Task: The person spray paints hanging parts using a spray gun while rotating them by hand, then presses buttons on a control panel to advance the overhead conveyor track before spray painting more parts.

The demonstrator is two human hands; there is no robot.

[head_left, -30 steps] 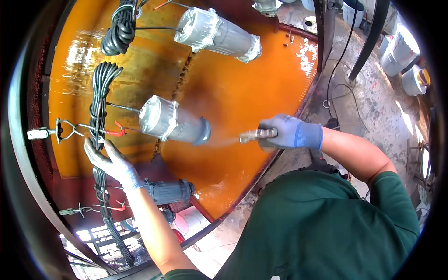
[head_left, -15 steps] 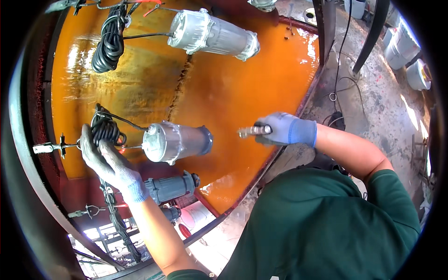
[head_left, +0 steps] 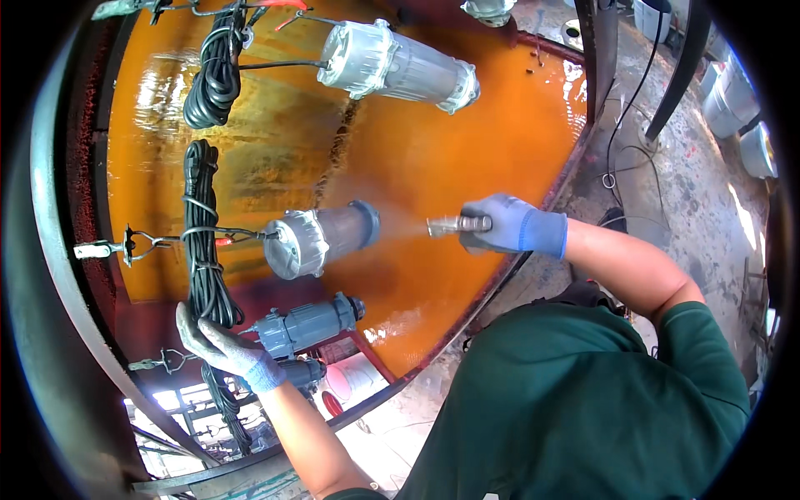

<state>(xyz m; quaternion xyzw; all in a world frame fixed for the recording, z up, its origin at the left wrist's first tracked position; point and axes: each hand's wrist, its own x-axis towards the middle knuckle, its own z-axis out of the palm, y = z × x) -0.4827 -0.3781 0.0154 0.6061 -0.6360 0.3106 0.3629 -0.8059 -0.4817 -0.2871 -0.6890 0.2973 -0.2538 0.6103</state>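
Note:
My right hand (head_left: 504,225), in a grey-blue glove, is closed around a metal spray gun (head_left: 458,225). A pale mist leaves its nozzle toward a grey, ribbed cylindrical pump (head_left: 321,237), which hangs tilted from a hook and clip at the left. From the same hook hangs a tied bundle of black cable (head_left: 200,225). My left hand (head_left: 225,346), gloved too, is at the lower end of that bundle with fingers stretched and apart. Whether the fingertips touch the cable, I cannot tell. Just beside it is a darker grey-blue pump (head_left: 308,325).
Another silver pump (head_left: 400,67) hangs at the far side beside a coiled black cable (head_left: 215,75). Behind the pumps stands an orange-coated booth panel (head_left: 467,158). A dark rail (head_left: 71,317) curves along the left. White buckets (head_left: 729,96) stand on the floor at right.
My left hand has moved down from beside the cable, which now hangs long and straight instead of bunched. The sprayed pump has turned slightly, and mist now shows before the gun.

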